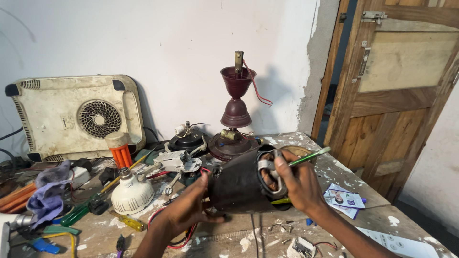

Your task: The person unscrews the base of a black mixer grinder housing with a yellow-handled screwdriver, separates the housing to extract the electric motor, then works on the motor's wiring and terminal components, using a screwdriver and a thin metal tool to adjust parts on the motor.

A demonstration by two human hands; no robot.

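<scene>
My left hand [189,208] grips the closed end of a dark cylindrical motor housing [236,186], held on its side just above the workbench. The housing's open end faces right and shows copper windings and white tape inside. There my right hand [299,184] rests over the rim and holds a green-handled screwdriver [308,156], handle pointing up to the right. Red wires [179,236] trail under my left wrist.
A paint-spattered wooden workbench [382,212] carries a white bulb [131,193], an orange lamp [119,149], screwdrivers [126,220], a purple cloth [48,191], a maroon ceiling-fan stem [235,112], loose screws [279,227] and papers [344,198]. An upturned induction cooker [76,117] leans on the wall. A wooden door [401,91] stands right.
</scene>
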